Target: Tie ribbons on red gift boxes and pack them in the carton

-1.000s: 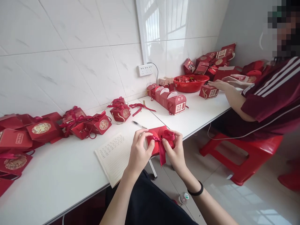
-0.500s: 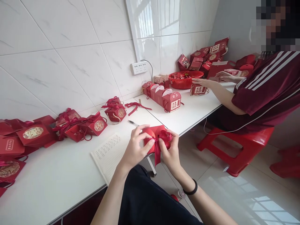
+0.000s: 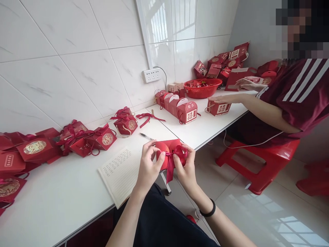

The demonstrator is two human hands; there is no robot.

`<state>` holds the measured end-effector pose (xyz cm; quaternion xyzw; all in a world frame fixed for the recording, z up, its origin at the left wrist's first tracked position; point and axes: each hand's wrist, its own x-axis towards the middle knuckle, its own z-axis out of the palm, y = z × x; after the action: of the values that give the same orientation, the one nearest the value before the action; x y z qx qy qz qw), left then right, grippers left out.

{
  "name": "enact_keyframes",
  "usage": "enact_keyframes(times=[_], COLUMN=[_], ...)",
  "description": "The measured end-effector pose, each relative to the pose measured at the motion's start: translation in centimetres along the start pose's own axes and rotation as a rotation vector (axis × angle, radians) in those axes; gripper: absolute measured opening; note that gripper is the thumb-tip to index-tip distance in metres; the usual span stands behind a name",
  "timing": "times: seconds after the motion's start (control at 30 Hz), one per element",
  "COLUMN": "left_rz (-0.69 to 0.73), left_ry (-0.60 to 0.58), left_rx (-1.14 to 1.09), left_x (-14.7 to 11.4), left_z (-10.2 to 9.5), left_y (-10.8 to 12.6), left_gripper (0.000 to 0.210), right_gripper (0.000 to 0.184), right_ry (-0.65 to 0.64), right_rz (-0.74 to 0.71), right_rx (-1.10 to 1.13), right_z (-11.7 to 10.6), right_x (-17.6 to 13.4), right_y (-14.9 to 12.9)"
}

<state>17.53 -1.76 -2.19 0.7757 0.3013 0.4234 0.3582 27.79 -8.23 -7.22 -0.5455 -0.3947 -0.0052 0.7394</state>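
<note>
A small red gift box (image 3: pixel 167 144) is held between my two hands, just off the table's front edge. Across its top runs a dark red satin ribbon (image 3: pixel 170 171), gathered in a bow with one tail hanging down. My left hand (image 3: pixel 148 168) pinches the bow's left side between thumb and fingers, against the box. On the other side, my right hand (image 3: pixel 187 168) grips the bigger right loop, its thumb near the knot. My fingers partly hide the box's sides. Below my left hand lies a lined notebook (image 3: pixel 118 175) with handwriting, and a pen (image 3: pixel 146 136) is behind it.
Finished-looking red boxes (image 3: pixel 36 147) with ribbons crowd the left. A loose ribbon (image 3: pixel 149 118), a row of boxes (image 3: pixel 186 111) and a red basket (image 3: pixel 203 91) of small packets stand farther back. A co-worker on the right rests a hand on a box (image 3: pixel 218 108).
My hands have shifted slightly, and more of the box's top shows. The co-worker's box has turned and moved a little toward me, with the hand now flat on top.
</note>
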Motion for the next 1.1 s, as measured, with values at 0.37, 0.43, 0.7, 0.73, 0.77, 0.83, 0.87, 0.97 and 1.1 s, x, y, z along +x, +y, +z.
enact_keyframes(times=[0.37,0.43,0.7,0.73,0.77,0.83,0.87,0.97,1.1], left_rz=[0.024,0.091,0.134,0.144,0.160,0.187,0.194,0.193,0.202], left_ry=[-0.025,-0.119,-0.144,-0.127,-0.108,-0.075,-0.062,-0.037,-0.027], left_rx=[0.007,0.121,0.287,0.289,0.292,0.302,0.307,0.309,0.319], left_x=[0.5,0.6,0.3,0.2,0.1,-0.1,-0.2,-0.4,-0.7], left_z=[0.5,0.6,0.6,0.7,0.9,1.2,1.4,1.7,1.8], left_y=[1.0,1.6,1.3,1.3,1.3,1.3,1.3,1.3,1.4], left_gripper=[0.027,0.017,0.007,0.006,0.006,0.005,0.005,0.005,0.006], right_gripper=[0.026,0.028,0.033,0.032,0.033,0.040,0.043,0.048,0.054], right_ry=[-0.018,-0.031,-0.259,-0.289,-0.337,-0.461,-0.514,-0.564,-0.558], right_rz=[0.052,0.082,0.326,0.359,0.393,0.453,0.470,0.471,0.517], right_rx=[0.024,0.042,0.145,0.075,-0.014,-0.182,-0.236,-0.265,-0.172], right_z=[0.0,0.0,-3.4,-4.2,-4.8,-5.9,-6.3,-6.8,-7.2], right_x=[0.1,0.2,1.3,1.4,1.4,1.4,1.4,1.2,1.0], right_y=[-0.1,-0.1,-0.8,-1.1,-1.3,-1.9,-2.2,-2.8,-2.9])
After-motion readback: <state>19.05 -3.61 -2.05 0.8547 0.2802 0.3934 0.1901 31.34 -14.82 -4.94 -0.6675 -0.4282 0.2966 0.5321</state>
